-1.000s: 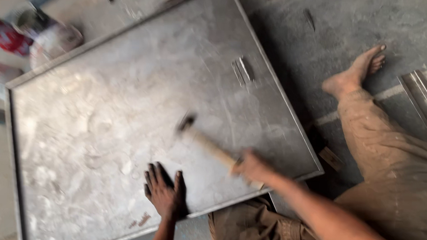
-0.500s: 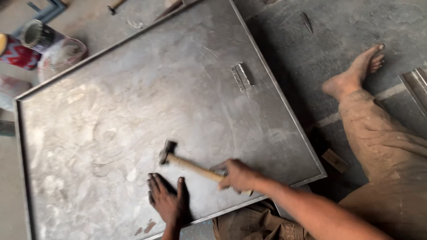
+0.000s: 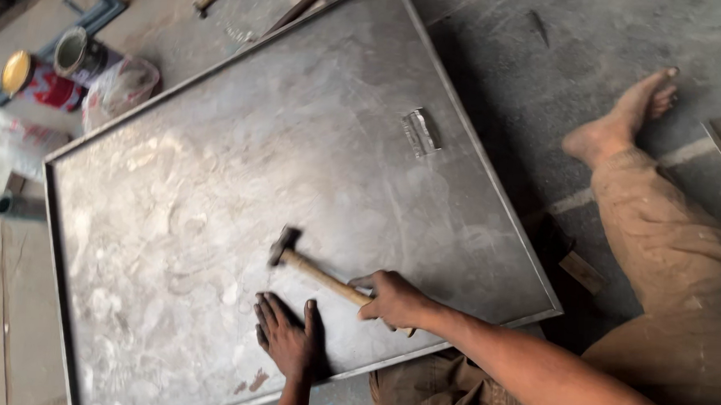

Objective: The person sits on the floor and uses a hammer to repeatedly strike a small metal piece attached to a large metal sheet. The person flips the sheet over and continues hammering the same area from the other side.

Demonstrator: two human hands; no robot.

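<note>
Grey concrete floor [image 3: 506,87] carries a big metal sheet [image 3: 297,158] with a raised rim, its face smeared with pale dusty marks. Near its right edge sits a small ridged metal piece [image 3: 421,132]. The right hand [image 3: 394,299] is closed round the wooden handle of a hammer [image 3: 312,267], whose blurred head is just over the sheet or touching it; I cannot tell which. Just beside it, the left hand [image 3: 287,338] lies flat on the sheet, fingers spread, holding nothing. The person sits at the sheet's edge, a bare foot [image 3: 624,118] stretched out on the floor. Off the far corner stand paint tins [image 3: 51,67] and a plastic bag [image 3: 120,87].
</note>
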